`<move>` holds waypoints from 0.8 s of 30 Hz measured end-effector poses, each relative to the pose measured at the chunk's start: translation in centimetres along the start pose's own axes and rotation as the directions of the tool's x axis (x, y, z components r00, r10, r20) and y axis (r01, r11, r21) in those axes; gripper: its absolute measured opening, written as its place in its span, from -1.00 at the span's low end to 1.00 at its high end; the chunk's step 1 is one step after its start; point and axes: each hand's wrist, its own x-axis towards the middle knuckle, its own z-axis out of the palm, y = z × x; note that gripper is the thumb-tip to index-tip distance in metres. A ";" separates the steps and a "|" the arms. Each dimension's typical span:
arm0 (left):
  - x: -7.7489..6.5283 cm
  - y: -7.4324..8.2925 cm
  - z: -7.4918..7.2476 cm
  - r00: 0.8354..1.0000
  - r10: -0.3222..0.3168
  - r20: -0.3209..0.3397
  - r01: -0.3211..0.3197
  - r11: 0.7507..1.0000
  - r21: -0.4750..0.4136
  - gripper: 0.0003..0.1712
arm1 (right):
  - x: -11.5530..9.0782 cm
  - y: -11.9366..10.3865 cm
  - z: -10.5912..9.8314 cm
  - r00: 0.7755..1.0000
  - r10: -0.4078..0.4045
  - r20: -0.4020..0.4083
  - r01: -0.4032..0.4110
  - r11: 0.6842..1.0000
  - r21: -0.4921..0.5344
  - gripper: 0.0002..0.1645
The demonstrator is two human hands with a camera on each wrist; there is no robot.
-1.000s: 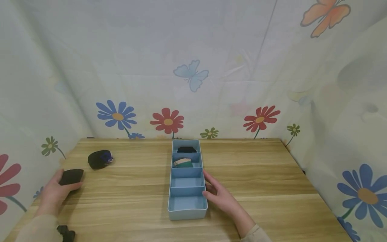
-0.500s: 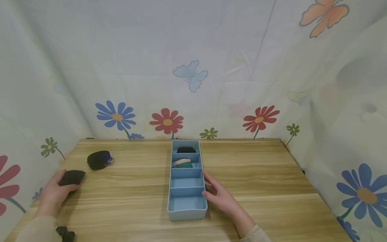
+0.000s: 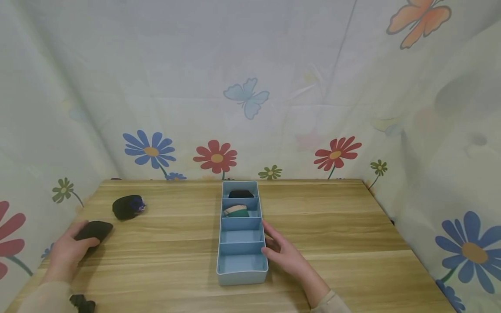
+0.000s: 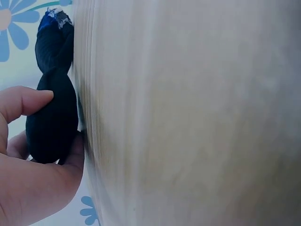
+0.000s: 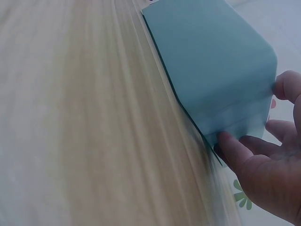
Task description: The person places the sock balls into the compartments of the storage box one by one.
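At the table's left side, my left hand [image 3: 67, 250] holds a folded black sock [image 3: 96, 230] between thumb and fingers. The left wrist view shows the thumb on one face of this sock [image 4: 51, 117] and fingers beneath it, close to the tabletop. Just beyond lies another folded black sock [image 3: 126, 207] with a purple-blue patterned end. My right hand [image 3: 287, 256] touches the right side of a long light-blue divided box [image 3: 242, 278] with its fingertips. Inside the box, a black folded item [image 3: 241, 194] sits in the farthest compartment, and a green-and-beige one [image 3: 237, 211] in the second.
The wood-grain table [image 3: 332, 217] runs back to a flower-print curtain [image 3: 274, 121], which also hangs at both sides. A small dark object [image 3: 83, 303] shows by the left sleeve at the near edge. The box's two nearer compartments show bare floors.
The sock in my left hand has turned slightly and its far end has shifted a little to the right. My right hand and the box have stayed in place.
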 end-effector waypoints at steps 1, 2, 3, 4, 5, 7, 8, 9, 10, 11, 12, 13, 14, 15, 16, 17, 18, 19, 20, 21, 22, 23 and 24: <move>0.0 0.0 0.0 1.000 0.007 0.002 -0.007 1.000 -0.004 -0.03 | 0.0 0.0 0.0 1.000 0.001 0.000 -0.001 1.000 -0.001 -0.15; -0.1 0.1 0.1 1.000 0.018 0.005 -0.018 1.000 -0.005 -0.04 | 0.0 -0.1 0.0 1.000 0.002 0.001 -0.002 1.000 -0.001 -0.15; -0.1 0.1 0.1 1.000 0.030 0.009 -0.030 1.000 -0.005 -0.05 | 0.0 -0.1 0.0 1.000 0.001 0.001 -0.001 1.000 -0.003 -0.15; -0.1 0.2 0.1 0.999 0.046 0.014 -0.045 0.999 -0.006 -0.06 | 0.0 -0.1 0.0 1.000 0.000 0.000 0.000 1.000 -0.005 -0.15; -0.1 0.2 0.2 0.998 0.065 0.022 -0.065 0.998 -0.002 -0.06 | -0.1 -0.2 0.0 1.000 -0.002 0.000 0.002 1.000 -0.006 -0.15; -0.1 0.3 0.3 0.995 0.094 0.033 -0.095 0.995 0.012 -0.08 | -0.1 -0.2 0.0 1.000 -0.004 -0.003 0.004 1.000 -0.009 -0.15; -0.1 0.3 0.3 0.994 0.102 0.038 -0.103 0.995 0.017 -0.08 | -0.1 -0.3 0.0 1.000 -0.003 -0.004 0.003 1.000 -0.010 -0.15; -0.1 0.4 0.4 0.993 0.107 0.046 -0.108 0.994 0.017 -0.08 | -0.1 -0.3 0.0 1.000 -0.003 -0.005 0.003 1.000 -0.012 -0.15; 0.0 0.5 0.4 0.993 0.109 0.051 -0.110 0.994 0.022 -0.07 | -0.1 -0.3 0.0 1.000 -0.001 -0.005 0.001 1.000 -0.013 -0.15; 0.0 0.6 0.5 0.992 0.112 0.053 -0.114 0.993 0.026 -0.06 | -0.1 -0.3 0.0 1.000 0.000 -0.005 0.000 1.000 -0.010 -0.15; 0.0 0.7 0.6 0.992 0.112 0.055 -0.114 0.993 0.031 -0.05 | -0.1 -0.3 0.0 1.000 0.002 -0.005 -0.002 1.000 -0.009 -0.15; 0.0 0.8 0.6 0.992 0.112 0.060 -0.114 0.993 0.028 -0.05 | -0.1 -0.3 0.1 1.000 0.000 -0.003 0.000 1.000 -0.007 -0.15; -0.1 0.9 0.7 0.991 0.114 0.064 -0.116 0.993 0.028 -0.04 | -0.1 -0.3 0.1 1.000 0.001 -0.002 -0.001 1.000 -0.005 -0.15; -0.1 1.0 0.8 0.990 0.120 0.071 -0.122 0.992 0.023 -0.04 | -0.1 -0.3 0.1 1.000 -0.002 0.000 0.002 1.000 -0.002 -0.15; -0.2 1.1 0.9 0.989 0.127 0.076 -0.129 0.991 0.022 -0.04 | -0.1 -0.4 0.1 1.000 -0.002 0.002 0.002 1.000 0.001 -0.15; -0.2 1.2 1.1 0.987 0.136 0.080 -0.138 0.990 0.016 -0.04 | -0.1 -0.4 0.1 1.000 -0.003 0.005 0.003 1.000 0.004 -0.15; -0.3 1.4 1.2 0.986 0.145 0.087 -0.147 0.989 0.014 -0.04 | -0.1 -0.4 0.1 1.000 -0.004 0.006 0.004 1.000 0.005 -0.15; -0.3 1.5 1.3 0.983 0.156 0.095 -0.158 0.987 0.014 -0.04 | -0.1 -0.5 0.1 1.000 -0.005 0.007 0.005 1.000 0.006 -0.15; -0.3 1.7 1.5 0.981 0.166 0.102 -0.169 0.986 0.015 -0.05 | -0.1 -0.5 0.1 1.000 -0.003 0.006 0.003 1.000 0.007 -0.15; -0.3 1.8 1.6 0.978 0.180 0.109 -0.182 0.983 0.015 -0.06 | -0.2 -0.5 0.1 1.000 -0.005 0.005 0.005 1.000 0.007 -0.15; -0.3 2.0 1.8 0.974 0.193 0.116 -0.197 0.980 0.023 -0.06 | -0.2 -0.6 0.1 1.000 -0.004 0.004 0.004 1.000 0.007 -0.15; -0.4 2.2 2.0 0.973 0.200 0.120 -0.205 0.978 0.030 -0.06 | -0.2 -0.6 0.1 1.000 -0.004 0.002 0.004 1.000 0.005 -0.15; -0.4 2.4 2.1 0.971 0.206 0.125 -0.212 0.977 0.037 -0.07 | -0.2 -0.6 0.1 1.000 -0.005 0.000 0.005 1.000 0.002 -0.15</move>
